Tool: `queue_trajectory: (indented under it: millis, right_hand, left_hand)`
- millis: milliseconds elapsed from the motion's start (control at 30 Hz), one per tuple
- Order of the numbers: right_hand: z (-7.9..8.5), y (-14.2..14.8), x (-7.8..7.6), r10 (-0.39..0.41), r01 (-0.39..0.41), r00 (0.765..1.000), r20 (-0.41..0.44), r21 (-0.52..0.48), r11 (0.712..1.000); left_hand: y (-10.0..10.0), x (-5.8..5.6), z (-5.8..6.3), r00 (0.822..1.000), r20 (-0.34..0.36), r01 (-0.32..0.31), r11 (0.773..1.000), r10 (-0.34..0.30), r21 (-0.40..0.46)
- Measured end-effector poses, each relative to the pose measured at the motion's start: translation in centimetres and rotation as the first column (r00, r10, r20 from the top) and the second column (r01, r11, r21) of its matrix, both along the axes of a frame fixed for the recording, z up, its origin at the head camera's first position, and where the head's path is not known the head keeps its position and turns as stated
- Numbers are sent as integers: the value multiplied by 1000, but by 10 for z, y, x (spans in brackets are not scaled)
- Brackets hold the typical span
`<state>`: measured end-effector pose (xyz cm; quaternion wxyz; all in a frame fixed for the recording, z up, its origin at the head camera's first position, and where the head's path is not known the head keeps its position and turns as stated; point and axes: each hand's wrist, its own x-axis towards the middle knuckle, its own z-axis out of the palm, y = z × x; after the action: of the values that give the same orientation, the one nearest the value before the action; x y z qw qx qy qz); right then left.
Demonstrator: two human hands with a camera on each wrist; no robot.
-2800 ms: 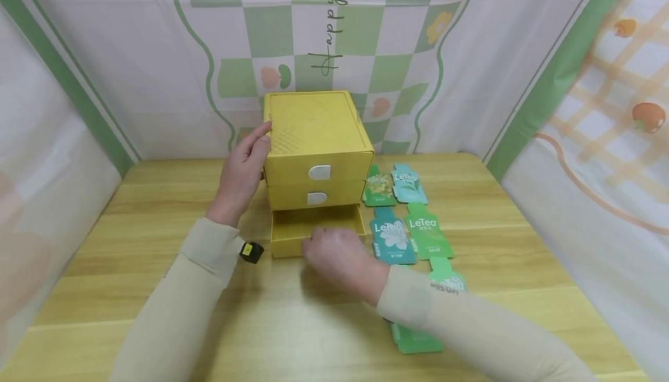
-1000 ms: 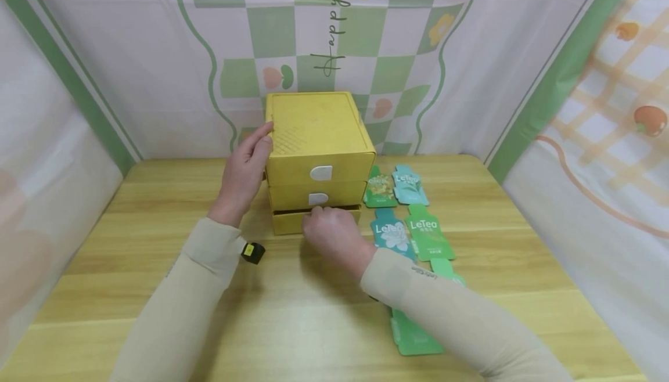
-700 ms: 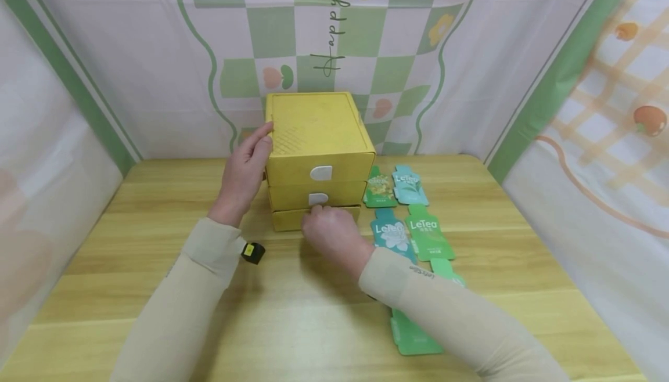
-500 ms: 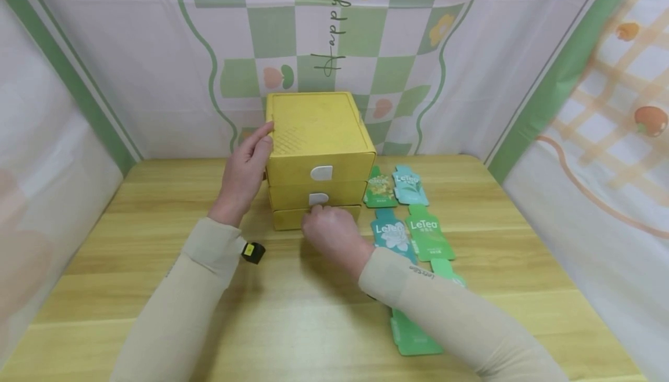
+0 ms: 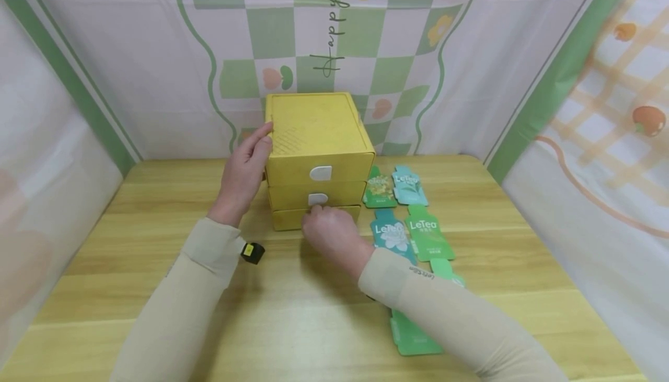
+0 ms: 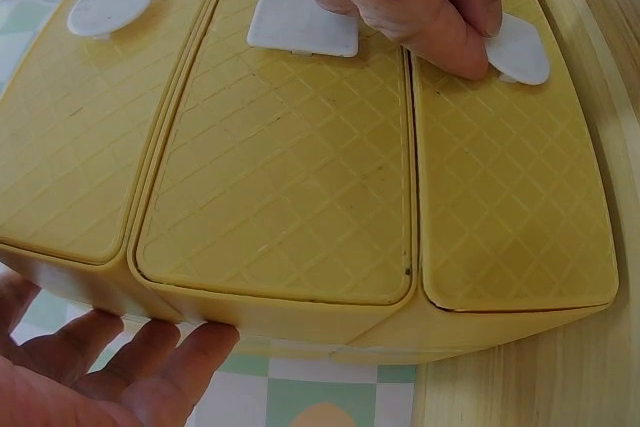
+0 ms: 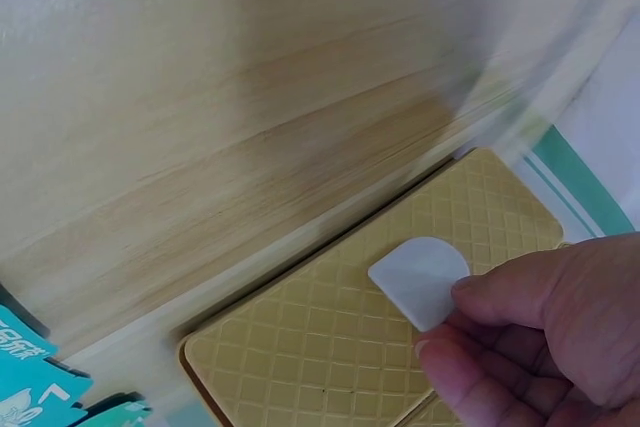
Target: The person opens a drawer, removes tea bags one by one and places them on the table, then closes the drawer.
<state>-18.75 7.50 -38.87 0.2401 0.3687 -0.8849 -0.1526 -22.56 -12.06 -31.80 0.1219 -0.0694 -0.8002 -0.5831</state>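
Note:
A yellow three-drawer box (image 5: 320, 121) stands at the back of the table, its white tab handles facing me. My left hand (image 5: 241, 176) rests against its left side; in the left wrist view the extended fingers (image 6: 150, 372) touch the side wall. With thumb and fingers, my right hand (image 5: 337, 237) pinches the white handle (image 7: 422, 282) of the bottom drawer (image 6: 515, 187). That drawer sits in the box, nearly flush with the drawers above. Its inside is hidden. The middle handle (image 6: 303, 22) and top handle (image 6: 115, 4) are untouched.
Several green and teal LeTea packets (image 5: 428, 234) lie to the right of the box, some partly under my right forearm. A small black block with a yellow mark (image 5: 253, 252) is by my left cuff. A patterned cloth (image 5: 324, 28) hangs behind.
The bottom drawer stood pulled out and has slid back into the box, my right hand travelling away from me with it. My left hand has stayed at the box's side.

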Motion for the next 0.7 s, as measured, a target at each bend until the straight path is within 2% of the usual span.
queue_trajectory:
  millis: [200, 500, 700]
  right_hand:
    - [1, 0, 1, -17, 17, 999, 44, 2, 1000]
    - [-1, 2, 0, -18, 19, 999, 46, -16, 1000]
    - [-1, 2, 0, -13, 14, 999, 45, -25, 1000]
  left_hand:
    - [1, -1, 0, 1000, -7, 2, 1000, -2, -3]
    - [1, 0, 1, 1000, -5, 5, 1000, -5, -8]
    - [5, 12, 16, 1000, 20, 9, 1000, -9, -5]
